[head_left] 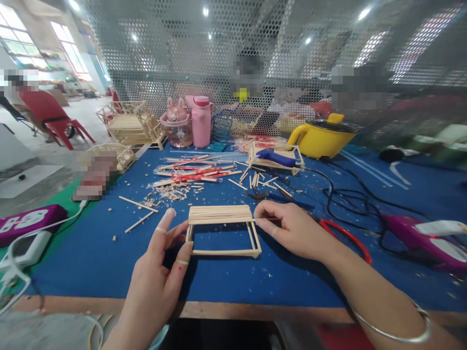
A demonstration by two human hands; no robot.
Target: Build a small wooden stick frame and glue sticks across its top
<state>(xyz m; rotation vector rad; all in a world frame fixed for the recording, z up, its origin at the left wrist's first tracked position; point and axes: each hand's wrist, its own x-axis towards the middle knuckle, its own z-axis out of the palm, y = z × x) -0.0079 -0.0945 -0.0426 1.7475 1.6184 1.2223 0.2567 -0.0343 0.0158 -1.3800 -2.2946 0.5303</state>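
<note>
On the blue table cover in front of me stands a small rectangular frame of wooden sticks point(226, 253). A row of wooden sticks point(221, 214) lies side by side across its far part, and the near part is open. My left hand point(166, 260) grips the frame's left end with the thumb at the near corner, its index finger raised. At the right end of the row, my right hand point(288, 226) pinches the end of a wooden stick between thumb and fingers. Light bands wrap some fingers of both hands.
Loose sticks point(195, 172) and red-printed wrappers lie behind. A blue glue gun point(275, 156) rests on another stick frame. Red-handled pliers point(346, 236) and black cables point(332, 194) are at right, with a yellow pot point(321, 138) and pink bottle point(202, 121) farther back.
</note>
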